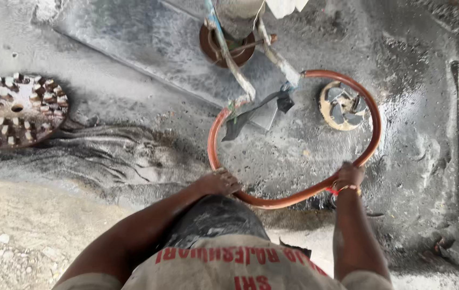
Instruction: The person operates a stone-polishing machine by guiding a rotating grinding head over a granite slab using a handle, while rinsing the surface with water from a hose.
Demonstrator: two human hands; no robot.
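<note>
1. The person looks down at a red-brown ring handle (372, 115) that loops over the wet stone floor (417, 150). It is a bent metal pipe, round and smooth.
2. The left hand (217, 182) rests on the near left part of the ring. Its fingers curl over the pipe, so the grip is pressed together around it.
3. The right hand (349, 174) holds the near right part of the ring. Its fingers are wrapped round the pipe too. A red and gold bangle (345, 188) sits on that wrist.
4. The ring looks stiff and hard. It will not bend in the hands. It is joined to a heavy machine, so it likely feels heavy to push. The grey mud on it may make it slippery. The two near sides, where the hands are now, look like the best places to hold.
5. At the far side the ring meets two mud-caked bars (235, 70) that go up to the machine column (237, 16).
6. Inside the ring lies a yellow disc with grey blades (341, 106), like a small fan.
7. To the far left lies a round grinding disc (17, 110) with many small pale blocks on a dark face.
8. The floor is covered in thick grey slurry, with streaks and ripples in it.
</note>
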